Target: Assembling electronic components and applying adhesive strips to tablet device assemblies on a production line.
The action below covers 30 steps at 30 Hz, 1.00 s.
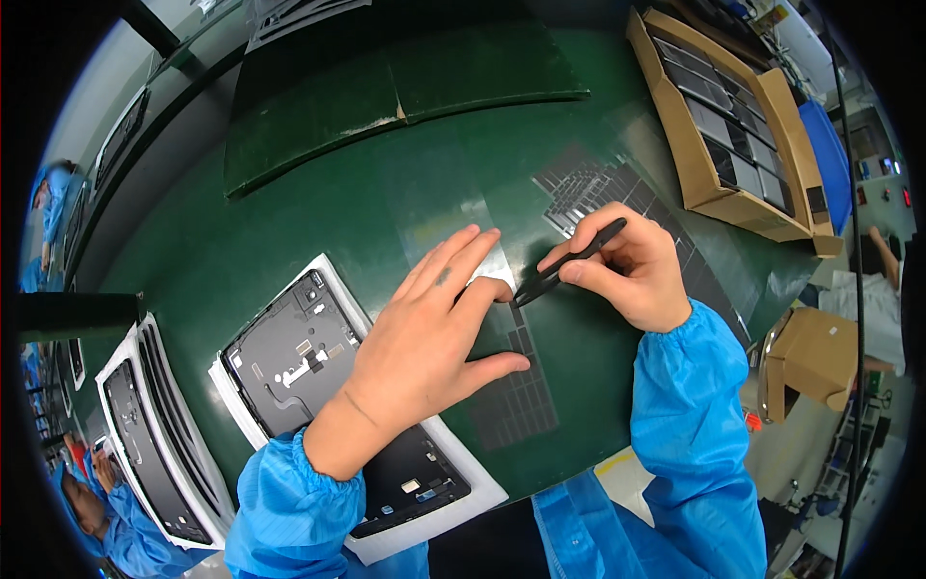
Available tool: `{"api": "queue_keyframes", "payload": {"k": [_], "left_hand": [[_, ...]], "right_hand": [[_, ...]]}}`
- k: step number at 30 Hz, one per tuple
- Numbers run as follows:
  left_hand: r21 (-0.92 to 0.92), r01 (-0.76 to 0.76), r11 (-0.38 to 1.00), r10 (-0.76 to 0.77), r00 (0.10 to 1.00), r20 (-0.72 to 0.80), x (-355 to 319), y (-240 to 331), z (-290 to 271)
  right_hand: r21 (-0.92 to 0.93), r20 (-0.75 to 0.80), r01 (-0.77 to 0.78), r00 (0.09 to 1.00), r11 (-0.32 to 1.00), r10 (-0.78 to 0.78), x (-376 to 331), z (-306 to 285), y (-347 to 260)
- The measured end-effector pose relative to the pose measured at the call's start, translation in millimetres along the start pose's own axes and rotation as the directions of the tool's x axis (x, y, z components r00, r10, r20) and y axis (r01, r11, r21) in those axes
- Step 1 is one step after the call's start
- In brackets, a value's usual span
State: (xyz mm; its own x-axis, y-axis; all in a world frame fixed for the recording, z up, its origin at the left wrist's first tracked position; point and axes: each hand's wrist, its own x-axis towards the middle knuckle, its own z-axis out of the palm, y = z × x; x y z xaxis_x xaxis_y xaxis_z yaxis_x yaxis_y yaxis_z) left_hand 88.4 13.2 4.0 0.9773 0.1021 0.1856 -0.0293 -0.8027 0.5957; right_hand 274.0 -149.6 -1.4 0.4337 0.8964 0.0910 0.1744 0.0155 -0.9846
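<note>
My left hand lies palm down with its fingers stretched out, over a clear strip bearing small black rectangular pieces. Its index fingertip touches the strip close to the tweezer tips. Black tweezers are pinched in my right hand, slanting down to the left so the tips meet the strip's edge. Beneath my left wrist and forearm, a dark tablet-like housing with small parts and a flex cable rests on white foam padding. My left arm hides the housing's middle.
More sheets of dark rectangular pieces lie beyond my right hand. An open cardboard box of dark flat parts stands far right. Green boards lie at the back. Padded housings are stacked at left, near a person in blue.
</note>
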Motion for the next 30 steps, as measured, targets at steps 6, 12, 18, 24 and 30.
{"api": "queue_keyframes", "payload": {"k": [6,12,18,24,30], "left_hand": [[-0.012,-0.008,1.0,0.008,1.0,-0.004,-0.1,-2.6,3.7],[-0.017,-0.008,1.0,0.008,1.0,-0.011,-1.7,-2.5,2.9],[-0.011,-0.014,1.0,0.014,1.0,-0.013,-2.0,-2.6,3.9],[-0.012,-0.023,1.0,0.023,1.0,-0.021,-2.3,-2.9,4.6],[-0.022,-0.02,1.0,0.019,1.0,-0.017,0.1,-3.4,5.9]], "right_hand": [[0.016,-0.003,-0.001,1.0,1.0,0.001,-2.1,-0.5,3.1],[0.031,-0.006,0.011,1.0,0.999,-0.011,-1.0,0.0,1.5],[0.083,-0.037,0.025,0.999,0.996,-0.022,-0.3,0.2,3.8],[0.03,0.034,-0.016,0.999,0.999,0.015,-2.2,-2.7,2.0],[0.084,-0.008,0.029,1.0,0.996,-0.028,-0.3,-4.2,3.0]]}}
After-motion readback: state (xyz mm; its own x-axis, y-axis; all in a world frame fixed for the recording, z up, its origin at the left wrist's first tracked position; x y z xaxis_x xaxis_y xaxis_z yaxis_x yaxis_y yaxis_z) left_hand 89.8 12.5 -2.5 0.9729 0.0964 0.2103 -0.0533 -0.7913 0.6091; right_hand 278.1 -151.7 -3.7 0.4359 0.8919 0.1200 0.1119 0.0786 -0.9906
